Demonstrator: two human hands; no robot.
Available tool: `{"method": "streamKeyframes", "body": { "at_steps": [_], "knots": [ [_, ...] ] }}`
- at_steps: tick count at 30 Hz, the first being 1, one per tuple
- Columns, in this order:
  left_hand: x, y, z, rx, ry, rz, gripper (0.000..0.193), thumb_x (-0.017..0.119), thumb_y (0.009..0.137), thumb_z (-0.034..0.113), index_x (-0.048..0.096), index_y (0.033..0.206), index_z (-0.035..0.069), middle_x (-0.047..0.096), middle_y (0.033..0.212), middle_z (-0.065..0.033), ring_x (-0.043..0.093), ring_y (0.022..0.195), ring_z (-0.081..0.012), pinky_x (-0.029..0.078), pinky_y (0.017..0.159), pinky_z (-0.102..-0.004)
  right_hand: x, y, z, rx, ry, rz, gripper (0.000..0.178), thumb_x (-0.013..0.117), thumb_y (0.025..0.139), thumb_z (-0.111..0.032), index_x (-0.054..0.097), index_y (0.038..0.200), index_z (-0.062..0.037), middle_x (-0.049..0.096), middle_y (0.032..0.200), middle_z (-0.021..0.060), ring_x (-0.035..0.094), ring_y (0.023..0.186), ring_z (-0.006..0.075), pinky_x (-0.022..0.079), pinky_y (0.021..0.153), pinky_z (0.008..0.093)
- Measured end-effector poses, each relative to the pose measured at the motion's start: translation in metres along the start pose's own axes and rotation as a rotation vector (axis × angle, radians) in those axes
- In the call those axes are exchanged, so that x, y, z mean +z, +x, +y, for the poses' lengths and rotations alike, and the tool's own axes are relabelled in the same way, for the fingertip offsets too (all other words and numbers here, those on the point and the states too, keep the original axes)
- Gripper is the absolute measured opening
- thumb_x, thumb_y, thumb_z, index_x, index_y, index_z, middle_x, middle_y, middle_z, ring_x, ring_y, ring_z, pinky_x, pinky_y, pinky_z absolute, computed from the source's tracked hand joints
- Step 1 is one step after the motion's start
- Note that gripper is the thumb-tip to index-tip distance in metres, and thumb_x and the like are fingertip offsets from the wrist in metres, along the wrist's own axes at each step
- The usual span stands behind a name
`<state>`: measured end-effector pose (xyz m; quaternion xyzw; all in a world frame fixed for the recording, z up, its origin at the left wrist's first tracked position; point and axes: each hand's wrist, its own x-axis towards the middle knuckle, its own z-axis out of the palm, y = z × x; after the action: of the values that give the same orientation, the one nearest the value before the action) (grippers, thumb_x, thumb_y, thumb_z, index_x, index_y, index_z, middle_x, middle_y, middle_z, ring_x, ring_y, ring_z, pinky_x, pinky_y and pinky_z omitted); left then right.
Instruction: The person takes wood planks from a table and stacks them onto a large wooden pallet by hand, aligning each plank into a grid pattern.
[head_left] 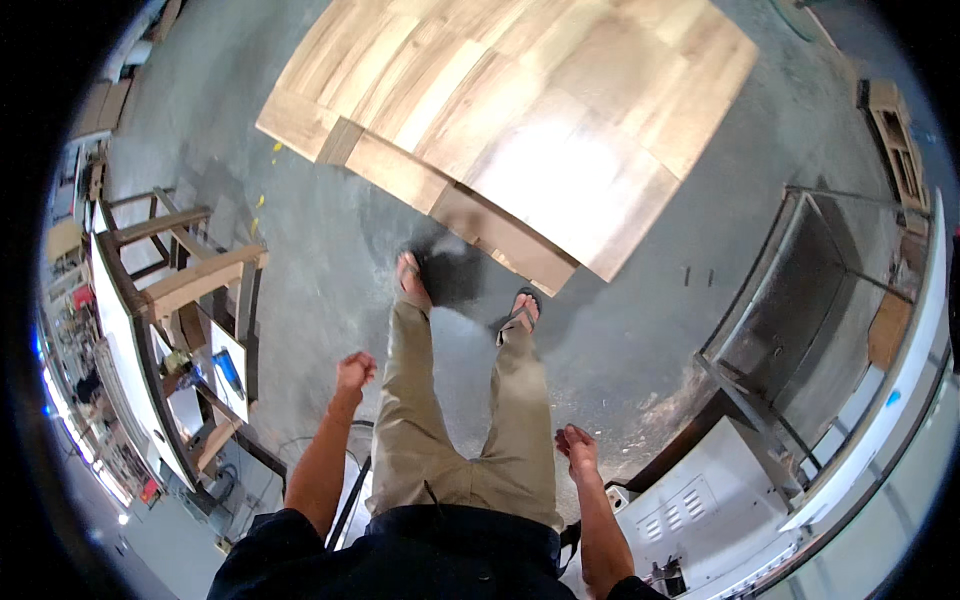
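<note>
Hanging beside the trousers (420, 430), 2 hands are near: the left hand (355, 371) and the right hand (578, 448), both with fingers loosely curled, not clamped on anything. Far in the middle lies 1 table (520, 80) of pale, smooth wood planks, well apart from both. At left, a wood stand (205, 277) holds 1 blue object (229, 372) on a white board (237, 408). Near right is 1 white box (735, 470) with slots (673, 516); its contents I cannot tell.
</note>
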<state>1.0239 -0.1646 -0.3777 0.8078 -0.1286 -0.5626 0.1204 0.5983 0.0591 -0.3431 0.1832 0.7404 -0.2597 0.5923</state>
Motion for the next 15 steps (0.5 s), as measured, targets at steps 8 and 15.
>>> {"method": "streamKeyframes", "body": {
  "at_steps": [8, 15],
  "knots": [
    [0.081, -0.148, -0.017, 0.059, 0.101, -0.386, 0.023, 0.058, 0.087, 0.023, 0.06, 0.097, 0.002, 0.062, 0.082, -0.0037, 0.058, 0.073, -0.0126, 0.048, 0.064, -0.0267, -0.092, -0.081, 0.077, -0.093, 0.344, -0.012, 0.022, 0.058, 0.088, -0.022, 0.058, 0.101, -0.004, 0.065, 0.086, 0.0094, 0.063, 0.072, 0.0188, 0.051, 0.062, 0.0304],
    [0.145, -0.153, -0.024, 0.261, 0.51, -0.617, 0.022, 0.056, 0.086, 0.024, 0.062, 0.097, 0.005, 0.064, 0.085, -0.0048, 0.059, 0.075, -0.0123, 0.048, 0.066, -0.0279, -0.152, -0.129, 0.167, -0.178, 0.416, 0.106, 0.017, 0.057, 0.087, -0.019, 0.062, 0.097, -0.0057, 0.066, 0.084, 0.0085, 0.061, 0.068, 0.0163, 0.05, 0.06, 0.0299]
  ]
}}
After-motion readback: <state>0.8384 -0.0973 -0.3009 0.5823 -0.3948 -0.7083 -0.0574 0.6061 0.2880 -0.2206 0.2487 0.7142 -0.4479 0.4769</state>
